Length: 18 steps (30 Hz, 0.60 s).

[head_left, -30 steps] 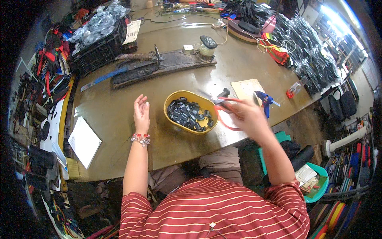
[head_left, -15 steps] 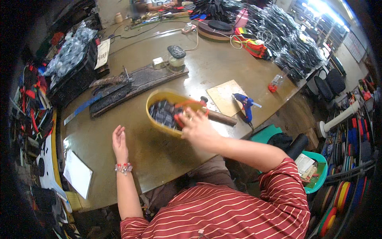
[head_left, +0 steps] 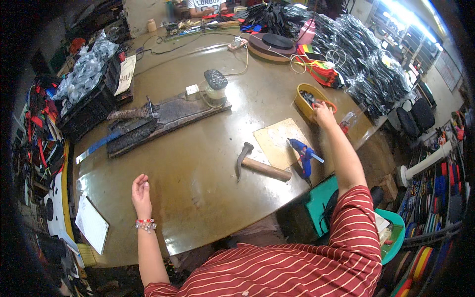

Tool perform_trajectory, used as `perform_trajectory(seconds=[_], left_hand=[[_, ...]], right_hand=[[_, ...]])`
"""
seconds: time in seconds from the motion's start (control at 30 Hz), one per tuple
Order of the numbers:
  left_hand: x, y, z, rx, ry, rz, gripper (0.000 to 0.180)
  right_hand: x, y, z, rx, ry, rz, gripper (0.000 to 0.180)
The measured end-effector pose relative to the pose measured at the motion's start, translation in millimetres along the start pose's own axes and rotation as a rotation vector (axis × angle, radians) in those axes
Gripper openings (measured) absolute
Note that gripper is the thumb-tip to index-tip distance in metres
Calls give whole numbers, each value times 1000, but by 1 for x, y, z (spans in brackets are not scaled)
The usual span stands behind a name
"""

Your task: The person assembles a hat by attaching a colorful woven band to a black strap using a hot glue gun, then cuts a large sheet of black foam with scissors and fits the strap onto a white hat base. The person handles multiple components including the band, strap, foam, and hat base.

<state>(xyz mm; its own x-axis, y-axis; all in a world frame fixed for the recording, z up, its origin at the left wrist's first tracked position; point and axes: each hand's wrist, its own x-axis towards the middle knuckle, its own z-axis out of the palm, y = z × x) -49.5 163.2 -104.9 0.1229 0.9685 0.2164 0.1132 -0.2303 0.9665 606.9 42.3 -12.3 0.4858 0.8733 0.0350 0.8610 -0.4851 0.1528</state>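
Observation:
My right hand is stretched out to the far right of the table, its fingers closed over the near rim of a yellow tub. Dark small pieces and something orange-red lie inside the tub; my fingers partly cover them. My left hand, with beaded bracelets at the wrist, is held above the left side of the table. Its fingers are extended, slightly bent, and hold nothing. Between my arms lies a claw hammer with a wooden handle. A blue glue gun rests by a pale square board.
A dark plank with a lidded jar on it lies at back left. White paper is at the left edge. Plastic-wrapped black goods are heaped at far right. A person sits across the table.
My right hand has carried the yellow tub from the middle of the table to the far right. The hammer now shows fully. My left hand has shifted slightly down and left.

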Motion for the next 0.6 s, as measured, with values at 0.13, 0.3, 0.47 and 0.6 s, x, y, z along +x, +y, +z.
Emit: perform_trajectory(seconds=[0.13, 0.3, 0.47, 0.6], left_hand=[[2, -2, -2, 7, -19, 31, 29], [5, -3, -1, -9, 25, -20, 29], [3, -5, -1, -6, -36, 17, 31], [-1, -4, -2, -37, -83, 40, 33]], right_hand=[[-13, -15, -29, -3, 172, 143, 53], [-72, -84, -106, 158, 330, -330, 33], [-160, -190, -69, 21, -102, -506, 47], [-195, -246, -13, -155, 203, -346, 60]])
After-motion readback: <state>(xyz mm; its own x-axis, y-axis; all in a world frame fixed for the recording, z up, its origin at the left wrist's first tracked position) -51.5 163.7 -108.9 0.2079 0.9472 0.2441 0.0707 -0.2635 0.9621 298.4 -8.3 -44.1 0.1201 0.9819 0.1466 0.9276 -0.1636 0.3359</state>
